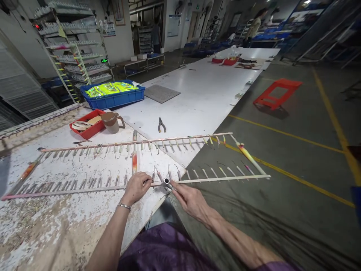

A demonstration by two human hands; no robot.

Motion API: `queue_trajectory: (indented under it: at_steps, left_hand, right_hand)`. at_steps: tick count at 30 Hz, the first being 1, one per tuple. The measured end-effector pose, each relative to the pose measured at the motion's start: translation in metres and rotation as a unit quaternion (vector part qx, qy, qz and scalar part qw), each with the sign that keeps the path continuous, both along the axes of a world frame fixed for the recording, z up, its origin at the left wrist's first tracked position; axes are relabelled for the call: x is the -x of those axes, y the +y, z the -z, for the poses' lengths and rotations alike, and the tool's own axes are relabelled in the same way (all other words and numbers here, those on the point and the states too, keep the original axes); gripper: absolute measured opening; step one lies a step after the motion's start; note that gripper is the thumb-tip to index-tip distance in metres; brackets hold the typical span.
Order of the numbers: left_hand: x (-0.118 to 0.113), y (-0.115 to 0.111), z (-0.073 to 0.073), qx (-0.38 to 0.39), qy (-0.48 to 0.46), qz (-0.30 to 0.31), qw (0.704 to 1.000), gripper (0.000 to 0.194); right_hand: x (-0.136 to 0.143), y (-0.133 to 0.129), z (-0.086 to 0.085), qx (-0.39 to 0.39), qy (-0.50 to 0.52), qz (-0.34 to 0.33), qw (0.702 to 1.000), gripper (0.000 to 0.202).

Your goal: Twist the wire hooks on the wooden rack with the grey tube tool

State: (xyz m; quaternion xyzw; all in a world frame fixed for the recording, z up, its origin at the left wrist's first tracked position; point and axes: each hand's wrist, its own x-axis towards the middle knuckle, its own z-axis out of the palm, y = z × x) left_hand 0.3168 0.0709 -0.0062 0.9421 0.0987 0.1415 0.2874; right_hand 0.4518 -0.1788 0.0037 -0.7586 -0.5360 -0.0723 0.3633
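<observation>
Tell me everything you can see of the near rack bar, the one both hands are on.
The near rack bar is a thin, pale strip lying flat across the paint-speckled table, its right end overhanging the floor. Small hooked pegs stand along it. The left hand pinches it near the table edge; the right hand holds a small metal tube against it.

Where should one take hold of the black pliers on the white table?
Grip the pliers by the two handles, which spread apart toward the viewer; the jaw end points away. Come from above: they lie flat, with bare table around them.
</observation>
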Motion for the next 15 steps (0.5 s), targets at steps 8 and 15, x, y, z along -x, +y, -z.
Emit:
queue_trajectory:
  at_steps: [8,15]
  left_hand:
    - [0.004,0.002,0.000,0.044,-0.105,-0.098,0.989,0.018]
    - [-0.025,-0.016,-0.010,-0.082,0.023,-0.106,0.991,0.026]
  right_hand:
    - [0.001,-0.014,0.015,-0.071,0.068,0.051,0.994,0.039]
    - [0.007,-0.031,0.029,-0.091,0.129,0.092,0.983,0.039]
